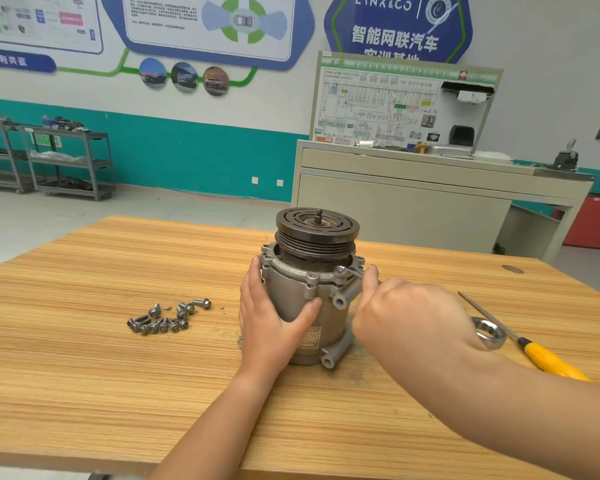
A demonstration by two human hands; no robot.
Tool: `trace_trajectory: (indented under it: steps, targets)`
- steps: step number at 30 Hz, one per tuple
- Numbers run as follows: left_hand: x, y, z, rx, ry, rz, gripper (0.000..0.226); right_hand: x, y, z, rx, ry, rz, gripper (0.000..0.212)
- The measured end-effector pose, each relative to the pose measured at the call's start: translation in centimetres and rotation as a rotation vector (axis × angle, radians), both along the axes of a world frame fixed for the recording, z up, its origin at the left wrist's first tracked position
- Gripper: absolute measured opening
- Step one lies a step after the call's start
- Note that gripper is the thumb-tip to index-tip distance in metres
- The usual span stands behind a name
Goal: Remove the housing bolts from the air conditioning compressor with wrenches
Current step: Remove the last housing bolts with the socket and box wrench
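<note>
The grey air conditioning compressor (pixel 293 294) stands upright on the wooden table (pixel 118 358), its dark pulley on top. My left hand (pixel 271 323) wraps around the left side of its body, fingers and thumb curled on the housing. My right hand (pixel 406 317) grips a small silver wrench (pixel 347 271) whose ring end sits on a bolt at the flange's right front. Several removed bolts (pixel 163 318) lie in a pile to the left of the compressor.
A larger ring wrench (pixel 489 332) and a yellow-handled screwdriver (pixel 548 358) lie on the table to the right, partly behind my right forearm. A beige training bench (pixel 430 202) stands beyond the table's far edge, with metal shelves (pixel 66 161) at the far left.
</note>
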State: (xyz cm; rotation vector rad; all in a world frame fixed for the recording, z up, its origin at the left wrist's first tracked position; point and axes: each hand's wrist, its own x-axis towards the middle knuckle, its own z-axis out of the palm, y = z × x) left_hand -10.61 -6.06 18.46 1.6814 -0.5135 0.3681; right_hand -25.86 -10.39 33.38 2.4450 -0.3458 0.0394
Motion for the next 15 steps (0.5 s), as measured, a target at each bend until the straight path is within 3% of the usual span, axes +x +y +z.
trace_trajectory:
  steps: [1, 3, 8, 10, 12, 15]
  targets:
    - [-0.1, 0.0, 0.1, -0.005, 0.000, -0.002, 0.105, 0.3, -0.8, -0.2, -0.070, 0.040, 0.103, 0.050]
    - [-0.2, 0.1, 0.3, -0.009, 0.000, -0.010, 0.102, 0.4, -2.0, 0.4, -0.036, 0.110, 0.212, 0.051]
    - [-0.3, 0.2, 0.3, -0.007, 0.002, -0.016, 0.098, 0.9, -1.8, 1.7, -0.030, 0.135, 0.183, 0.013]
    - [-0.3, 0.2, 0.3, -0.009, 0.003, -0.015, 0.096, 1.4, -1.7, 1.8, -0.012, 0.122, 0.159, 0.023]
    - [-0.3, 0.2, 0.3, -0.007, 0.003, -0.015, 0.096, 1.6, -2.2, 1.6, -0.021, 0.099, 0.212, 0.015]
    - [-0.3, 0.2, 0.3, -0.002, -0.004, -0.017, 0.098, 1.5, -4.1, 0.7, -0.055, -0.016, 0.235, 0.033]
